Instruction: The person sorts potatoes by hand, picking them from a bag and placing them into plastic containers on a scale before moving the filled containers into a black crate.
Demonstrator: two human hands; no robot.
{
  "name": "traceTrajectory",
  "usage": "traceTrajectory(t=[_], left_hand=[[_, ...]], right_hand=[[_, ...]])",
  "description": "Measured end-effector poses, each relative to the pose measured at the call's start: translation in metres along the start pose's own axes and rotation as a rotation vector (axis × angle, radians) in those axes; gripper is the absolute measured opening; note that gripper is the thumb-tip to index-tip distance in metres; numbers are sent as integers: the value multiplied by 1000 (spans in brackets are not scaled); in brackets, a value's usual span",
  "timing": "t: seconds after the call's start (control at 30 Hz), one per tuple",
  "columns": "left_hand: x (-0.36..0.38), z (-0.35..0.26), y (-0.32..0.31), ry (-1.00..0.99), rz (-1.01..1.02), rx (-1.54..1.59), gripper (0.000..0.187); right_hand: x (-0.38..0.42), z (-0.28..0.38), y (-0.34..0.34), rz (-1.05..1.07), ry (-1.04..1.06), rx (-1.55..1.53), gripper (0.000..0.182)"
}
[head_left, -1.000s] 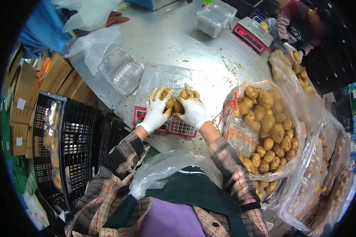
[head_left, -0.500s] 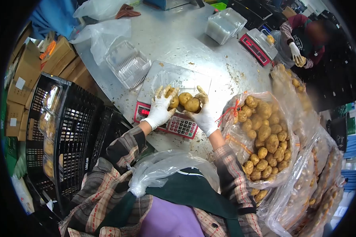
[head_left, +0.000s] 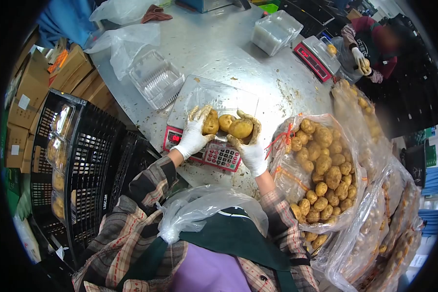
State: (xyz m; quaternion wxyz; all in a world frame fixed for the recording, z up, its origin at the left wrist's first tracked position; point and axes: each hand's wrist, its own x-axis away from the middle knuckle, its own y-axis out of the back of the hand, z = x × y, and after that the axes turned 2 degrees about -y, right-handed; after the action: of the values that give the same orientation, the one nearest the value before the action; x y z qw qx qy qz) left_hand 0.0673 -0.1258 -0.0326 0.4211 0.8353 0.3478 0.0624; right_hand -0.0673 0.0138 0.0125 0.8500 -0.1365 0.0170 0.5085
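Observation:
My left hand [head_left: 193, 135], in a white glove soiled at the fingertips, is closed round the side of a potato [head_left: 210, 123]. My right hand [head_left: 252, 147], gloved the same way, grips another potato [head_left: 240, 128] between thumb and fingers. One more potato [head_left: 226, 121] lies between the two, in a clear plastic container [head_left: 236, 100]. The container rests on the plate of a red and white digital scale [head_left: 223, 156]. My left hand partly covers the lit red display, and the base of the held potatoes is hard to make out.
An open bag of potatoes [head_left: 326, 170] stands at right, beside more filled bags [head_left: 374, 219]. Behind the scale are an empty clear container [head_left: 156, 80] and a container stack [head_left: 276, 31]. Black crates [head_left: 90, 165] stand left. A co-worker's gloved hand [head_left: 361, 61] holds a potato by a second scale [head_left: 314, 59].
The potato in my right hand has come up slightly and looks larger. My left hand's potato has shifted and turned. The scale's reading differs. The co-worker's hands moved a little.

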Motion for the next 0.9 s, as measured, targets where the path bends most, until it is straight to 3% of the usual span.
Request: traceTrajectory(t=[0.3, 0.43, 0.5, 0.53, 0.63, 0.67, 0.7, 0.73, 0.8, 0.9], left_hand=[[-1, 1, 0, 10, 5, -19, 88], [-4, 0, 4, -38, 15, -65, 88], [-11, 8, 5, -157, -4, -99, 86], [-13, 15, -1, -166, -1, -113, 85], [-25, 3, 9, -122, 116, -89, 88], [-27, 11, 6, -122, 128, -78, 88], [-29, 9, 8, -121, 161, -59, 87], [-30, 8, 7, -149, 154, -54, 86], [-31, 16, 1, -179, 133, -30, 83], [-36, 23, -4, -255, 140, -75, 81]], right_hand=[[0, -15, -3, 17, 95, 4, 69], [17, -3, 6, -154, -18, 123, 69], [38, 4, 26, -283, -54, 263, 67], [55, 6, 37, -385, -46, 227, 60], [130, 4, 99, -762, -59, 641, 57], [162, 17, 114, -944, -3, 472, 49], [195, 38, 134, -1061, 95, 664, 38], [236, 63, 152, -1374, 48, 883, 33], [362, 91, 218, -1714, 33, 1017, 32], [421, 135, 230, -1988, 267, 587, 31]])
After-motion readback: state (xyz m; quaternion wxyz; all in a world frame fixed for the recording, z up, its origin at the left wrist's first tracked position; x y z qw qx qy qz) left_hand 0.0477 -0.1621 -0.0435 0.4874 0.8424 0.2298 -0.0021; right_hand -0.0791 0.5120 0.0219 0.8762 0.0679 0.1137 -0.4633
